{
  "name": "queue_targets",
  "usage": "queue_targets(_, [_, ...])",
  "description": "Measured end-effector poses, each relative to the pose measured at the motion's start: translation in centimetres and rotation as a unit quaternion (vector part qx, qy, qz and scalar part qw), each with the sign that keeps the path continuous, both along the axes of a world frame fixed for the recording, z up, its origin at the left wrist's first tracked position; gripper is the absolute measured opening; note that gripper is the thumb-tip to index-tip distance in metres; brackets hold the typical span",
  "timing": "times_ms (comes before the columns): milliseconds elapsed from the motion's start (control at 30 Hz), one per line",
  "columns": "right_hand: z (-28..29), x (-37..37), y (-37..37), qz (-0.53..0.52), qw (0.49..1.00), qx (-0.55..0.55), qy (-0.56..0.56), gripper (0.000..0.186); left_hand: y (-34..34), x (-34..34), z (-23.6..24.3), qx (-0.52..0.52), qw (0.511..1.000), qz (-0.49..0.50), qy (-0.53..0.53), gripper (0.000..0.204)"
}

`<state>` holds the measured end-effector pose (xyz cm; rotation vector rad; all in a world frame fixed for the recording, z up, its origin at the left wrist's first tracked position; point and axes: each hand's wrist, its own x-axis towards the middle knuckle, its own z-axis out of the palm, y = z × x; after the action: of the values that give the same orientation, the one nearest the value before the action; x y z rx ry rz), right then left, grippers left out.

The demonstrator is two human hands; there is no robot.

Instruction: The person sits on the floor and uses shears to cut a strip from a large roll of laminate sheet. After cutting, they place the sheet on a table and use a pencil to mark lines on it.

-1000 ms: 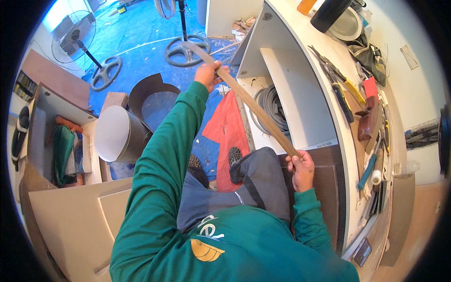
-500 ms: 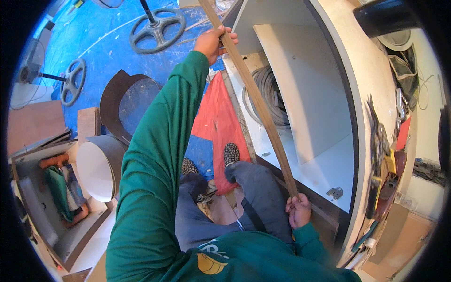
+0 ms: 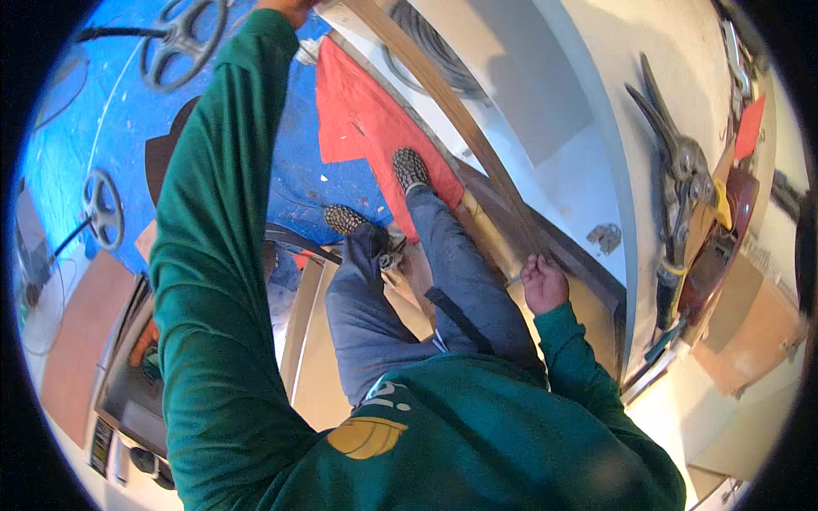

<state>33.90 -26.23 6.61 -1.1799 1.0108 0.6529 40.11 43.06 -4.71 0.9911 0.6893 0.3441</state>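
Observation:
A long, thin wooden strip (image 3: pixel 464 123) slants from the top edge of the view down along the front edge of an open white cabinet (image 3: pixel 558 162). My right hand (image 3: pixel 545 285) is closed, its fingertips pinching at the strip's lower end beside the dark lower edge of the cabinet. At the top edge my left hand (image 3: pixel 292 7) is next to the strip's upper part, cut off by the frame. Its fingers are out of sight. Inside the cabinet, a coil of grey cable or hose (image 3: pixel 434 51) is partly hidden by the strip.
On the cabinet's top lie metal snips (image 3: pixel 677 157) and a dark red tool (image 3: pixel 724 221). Blue sheeting (image 3: pixel 294 183) and a red sheet (image 3: pixel 366 128) cover the floor around my feet. Grey handwheels (image 3: pixel 183 43) stand at left, above an open box (image 3: pixel 141 409).
My view has shifted, with my left hand now at the top edge. The strip lies nearer the cabinet's front edge, and my right hand stays at its lower end.

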Motion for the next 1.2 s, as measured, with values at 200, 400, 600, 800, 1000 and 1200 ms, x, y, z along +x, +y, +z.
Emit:
queue_targets(200, [0.5, -0.1, 1.8, 0.012, 1.0, -0.022, -0.008, 0.005, 2.5, 0.9, -3.0, -0.025, 0.999, -0.012, -0.019, 0.017])
queue_targets(400, [0.5, -1.1, 1.5, -0.002, 1.0, -0.028, 0.006, 0.005, -2.4, 1.8, 2.0, -0.019, 0.999, 0.019, 0.034, 0.018])
queue_targets(600, [1.0, -1.0, 2.9, 0.21, 0.976, -0.038, 0.029, 0.005, -2.9, -6.8, -0.9, 0.005, 1.0, 0.024, 0.0, 0.024])
queue_targets(800, [-1.3, -2.0, 3.7, 0.479, 0.858, -0.184, -0.007, 0.007, -11.6, -18.3, 3.0, -0.111, 0.966, 0.216, 0.086, 0.02])
queue_targets(1000, [-4.4, -0.8, 2.6, 0.596, 0.772, -0.218, -0.026, 0.005, -17.4, -31.4, 2.3, -0.143, 0.922, 0.324, 0.155, 0.02])
queue_targets(1200, [-5.8, 0.2, 3.3, 0.635, 0.733, -0.244, 0.004, 0.014, -20.8, -34.8, 3.8, -0.144, 0.909, 0.372, 0.12, 0.012])
